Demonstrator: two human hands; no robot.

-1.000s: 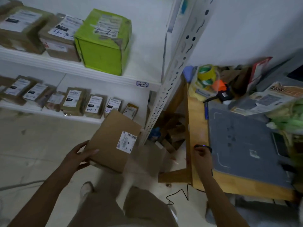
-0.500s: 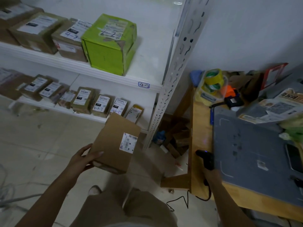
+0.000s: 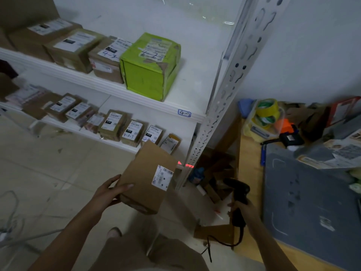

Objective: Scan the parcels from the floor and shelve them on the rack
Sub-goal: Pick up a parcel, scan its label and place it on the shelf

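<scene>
Scanning now, by the look of it. Grips the brown parcel [image 3: 144, 178] by its near edge with the left hand [image 3: 109, 194], fingers curled round it, in the air before the rack [image 3: 220, 106]'s lower shelf. Clasps the black scanner [image 3: 237, 192] in the right hand [image 3: 247, 211], beside the desk [image 3: 248, 153]'s left edge. Throws the red beam [image 3: 185, 164] past the label [image 3: 162, 178] (onto the rack post, seemingly). Needs next to swing the beam onto the barcode, then shelve.

I can read a blue "4-2" tag [image 3: 184, 113] on the shelf edge [image 3: 58, 71], "4-3-7" handwritten on a small parcel [image 3: 132, 132] below, and what looks like "4-2-2" scrawled across the green box [image 3: 148, 75].
</scene>
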